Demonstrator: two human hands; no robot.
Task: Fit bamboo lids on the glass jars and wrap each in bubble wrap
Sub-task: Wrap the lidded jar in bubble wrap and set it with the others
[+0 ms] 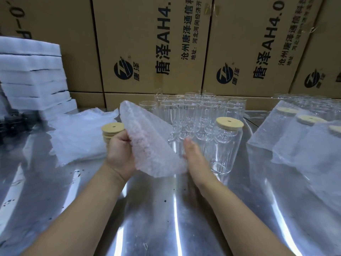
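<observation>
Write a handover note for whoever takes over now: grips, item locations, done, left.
Left grip holds one bubble wrap sheet up; right grip open beside its lower edge.
One lidded jar stands unwrapped just right of the right grip.
Done: wrapped jars at far right.
Left: wrap that jar; lid and wrap the open jars behind it, using the bamboo lid stack and sheet pile at left.

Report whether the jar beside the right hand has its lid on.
On: the bamboo lid sits flat atop the upright glass jar.
</observation>
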